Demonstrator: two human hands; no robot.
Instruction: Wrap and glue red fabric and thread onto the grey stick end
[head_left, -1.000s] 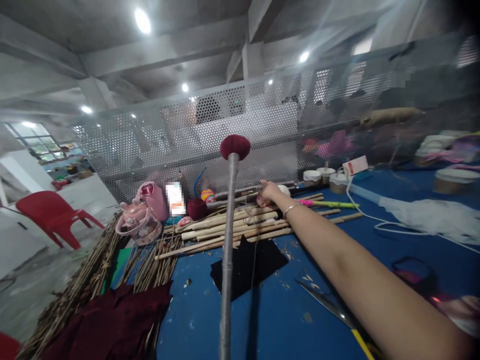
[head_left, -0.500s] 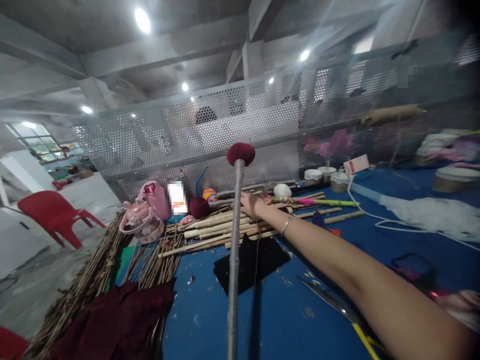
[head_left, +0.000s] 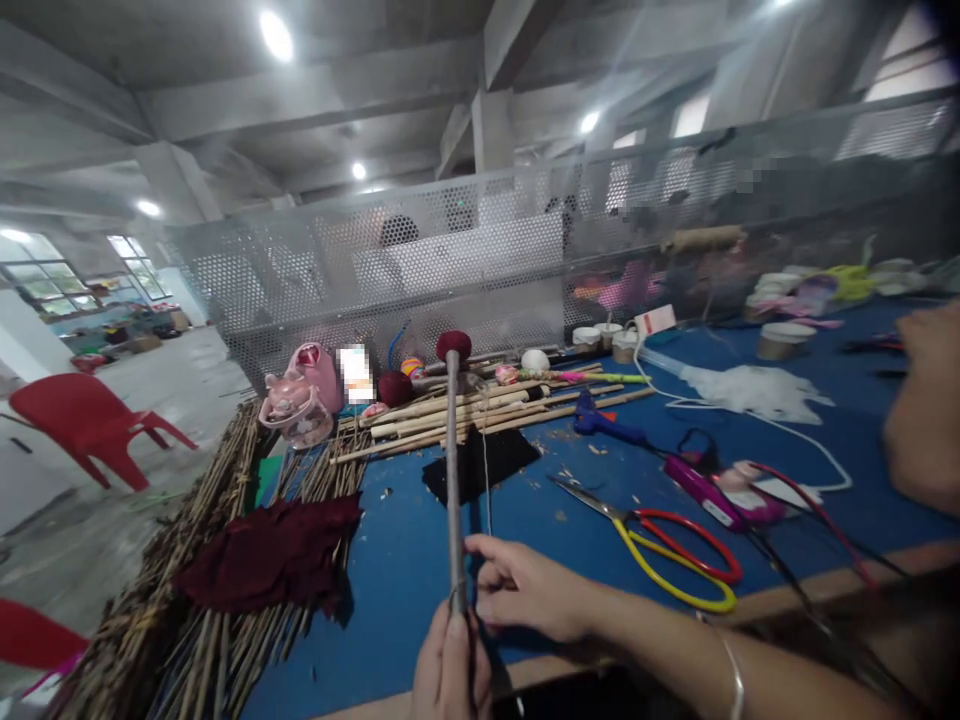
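Note:
My left hand (head_left: 450, 668) is closed around the lower end of a grey stick (head_left: 452, 480) that stands upright, its maroon padded head (head_left: 454, 345) at the top. My right hand (head_left: 517, 588) sits just right of the stick, fingers curled and pinching a thin thread (head_left: 486, 470) that runs up toward the bamboo sticks (head_left: 480, 408). A black cloth piece (head_left: 487, 462) lies on the blue table (head_left: 585, 560) behind the stick.
Maroon cloth (head_left: 274, 552) lies on a bundle of thin twigs (head_left: 187, 580) at the left. Red-and-yellow scissors (head_left: 664, 545), a blue glue gun (head_left: 600, 422) and a pink tool (head_left: 712, 487) lie to the right. Another person's hand (head_left: 924, 410) is at the right edge. A mesh fence (head_left: 487, 260) backs the table.
My right arm has drawn back from the bamboo pile to beside the stick near my body. The view has tilted down, so my left hand now shows.

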